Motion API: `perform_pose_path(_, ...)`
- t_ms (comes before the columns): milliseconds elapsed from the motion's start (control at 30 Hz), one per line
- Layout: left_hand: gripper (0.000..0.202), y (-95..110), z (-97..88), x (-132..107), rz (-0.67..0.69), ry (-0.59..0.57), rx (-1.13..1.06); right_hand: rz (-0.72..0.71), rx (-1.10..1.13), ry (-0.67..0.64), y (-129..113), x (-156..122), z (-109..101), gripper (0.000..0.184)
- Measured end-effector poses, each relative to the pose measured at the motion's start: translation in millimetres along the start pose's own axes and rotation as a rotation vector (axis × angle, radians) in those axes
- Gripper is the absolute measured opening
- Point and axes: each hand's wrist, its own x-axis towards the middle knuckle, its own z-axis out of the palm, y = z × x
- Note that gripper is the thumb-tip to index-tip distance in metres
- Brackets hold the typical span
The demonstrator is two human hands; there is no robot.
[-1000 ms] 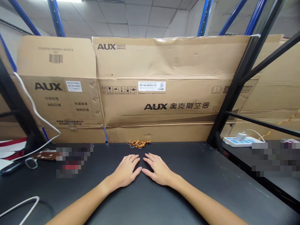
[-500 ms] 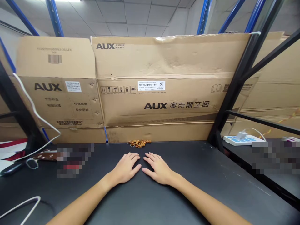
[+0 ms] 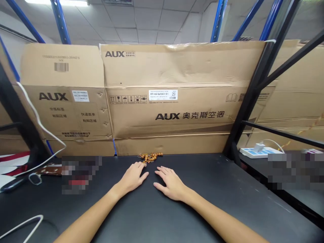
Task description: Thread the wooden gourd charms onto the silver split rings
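Observation:
A small heap of brown wooden beads on a light string (image 3: 152, 156) lies at the back of the black tabletop. My left hand (image 3: 133, 176) is palm down just in front of it, fingertips at the left front edge of the beads. Whether they touch cannot be made out. The thumb of this hand stands apart from the fingers, and no held object shows. My right hand (image 3: 170, 182) rests palm down on the table, fingers spread, thumb apart, a short way in front of the beads and holding nothing.
Cardboard boxes (image 3: 187, 145) wall off the back of the black table (image 3: 141, 216). Black rack posts (image 3: 249, 87) rise at both sides. White cables (image 3: 37, 114) run along the left. A power strip (image 3: 249, 153) lies at right, beyond the post.
My left hand has shifted slightly left and forward, and its fingertips are now up by the beads. My right hand has stayed in place. The view has tilted up a little.

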Motion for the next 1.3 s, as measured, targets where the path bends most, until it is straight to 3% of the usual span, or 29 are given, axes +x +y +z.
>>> perform_pose_path(133, 0.017, 27, -3.6, -9, 0.132, -0.024, -0.191, 0.025, 0.018, 0.079, 3, -1, 2, 0.044)
perform_pose_path(233, 0.013, 40, -5.6, -13, 0.155, -0.049, -0.321, -0.017, 0.021, 0.08, 5, -1, 3, 0.039)
perform_pose_path(467, 0.012, 41, -8.3, -10, 0.106, -0.067, -0.455, -0.053, 0.089, 0.121, 8, 1, 5, 0.013)
perform_pose_path(800, 0.01, 43, -10.5, -10, 0.079, -0.078, -0.461, -0.019, 0.113, 0.181, 9, 4, 4, 0.007)
perform_pose_path(933, 0.01, 41, -8.9, -9, 0.076, -0.077, -0.452, -0.094, 0.09, 0.146, 4, 2, -1, 0.022)
perform_pose_path(1133, 0.006, 41, -8.2, -10, 0.124, -0.057, -0.391, -0.112, 0.053, 0.121, 3, 2, 1, 0.009)
perform_pose_path(1300, 0.002, 42, -9.2, -11, 0.17, -0.013, -0.274, -0.141, 0.19, 0.157, 6, 3, 5, 0.009)
